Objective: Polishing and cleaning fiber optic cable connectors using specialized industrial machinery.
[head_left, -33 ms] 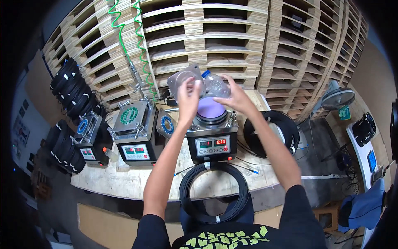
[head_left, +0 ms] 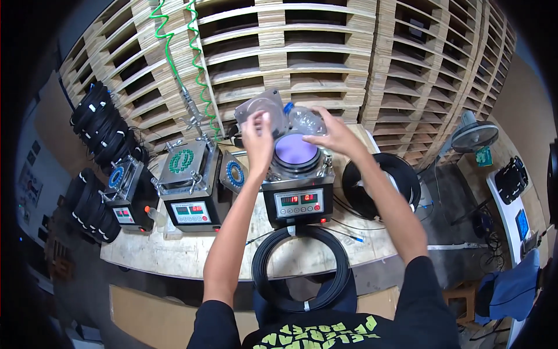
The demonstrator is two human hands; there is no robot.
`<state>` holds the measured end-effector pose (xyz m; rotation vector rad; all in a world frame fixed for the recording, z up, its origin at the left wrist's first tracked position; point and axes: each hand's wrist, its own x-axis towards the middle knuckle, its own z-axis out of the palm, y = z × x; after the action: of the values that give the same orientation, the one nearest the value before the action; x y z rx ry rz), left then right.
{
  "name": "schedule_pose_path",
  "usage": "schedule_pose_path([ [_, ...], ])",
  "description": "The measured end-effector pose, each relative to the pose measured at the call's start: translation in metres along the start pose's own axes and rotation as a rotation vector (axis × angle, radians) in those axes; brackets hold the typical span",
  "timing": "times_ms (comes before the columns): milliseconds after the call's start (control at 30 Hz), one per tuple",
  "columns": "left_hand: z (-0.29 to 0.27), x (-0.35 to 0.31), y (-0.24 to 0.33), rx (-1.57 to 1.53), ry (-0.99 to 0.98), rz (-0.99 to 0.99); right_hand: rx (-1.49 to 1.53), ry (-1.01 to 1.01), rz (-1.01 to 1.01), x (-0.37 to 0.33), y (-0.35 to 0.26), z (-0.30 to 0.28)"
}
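Note:
My right hand (head_left: pixel 332 135) is closed around a clear plastic bottle (head_left: pixel 306 121) with a blue cap (head_left: pixel 288 107). It tilts the bottle just above and behind a round purple pad (head_left: pixel 297 149), which tops a black-sided machine (head_left: pixel 298 202). My thumb hovers at the pad's right edge. To the left of the pad is my left hand (head_left: pixel 257 132), its fingers curled and blurred, so I cannot tell whether it holds anything. Directly behind it leans a grey square plate (head_left: pixel 261 109) with a round centre.
Two similar machines (head_left: pixel 189 205) (head_left: pixel 123 214) stand to the left, beside a blue-ringed plate (head_left: pixel 235 174). A black cable coil (head_left: pixel 300 302) hangs over the front edge of the wooden bench (head_left: pixel 174 251). Another coil (head_left: pixel 411 185) lies right. Pallets (head_left: pixel 317 61) rise behind; a fan (head_left: pixel 474 139) stands right.
My left hand has dropped slightly left and its fingers have curled. My right hand and the bottle have shifted a little right and down. The middle machine's displays read differently.

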<state>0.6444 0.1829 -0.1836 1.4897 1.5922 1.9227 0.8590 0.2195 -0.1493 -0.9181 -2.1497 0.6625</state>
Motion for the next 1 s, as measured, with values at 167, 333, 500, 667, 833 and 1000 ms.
schedule_pose_path([
  [167, -0.005, 0.001, -0.046, 0.154, 0.209, 0.070, -0.705, -0.286, -0.058, 0.011, -0.001, -0.031],
  [333, 0.005, -0.004, -0.054, 0.151, 0.229, 0.043, -1.019, -0.419, -0.244, 0.035, -0.023, -0.018],
  [500, 0.003, -0.006, -0.061, 0.183, 0.217, 0.041, -1.165, -0.589, -0.274, 0.064, -0.063, 0.017],
  [667, 0.005, -0.008, -0.063, 0.173, 0.231, 0.039, -1.230, -0.635, -0.308, 0.094, -0.078, 0.043],
  [833, 0.010, -0.011, -0.059, 0.171, 0.236, 0.041, -1.162, -0.653, -0.112, 0.115, -0.065, 0.032],
  [1000, 0.005, -0.010, -0.059, 0.168, 0.228, -0.002, -1.074, -0.782, 0.130, 0.107, -0.040, 0.009],
])
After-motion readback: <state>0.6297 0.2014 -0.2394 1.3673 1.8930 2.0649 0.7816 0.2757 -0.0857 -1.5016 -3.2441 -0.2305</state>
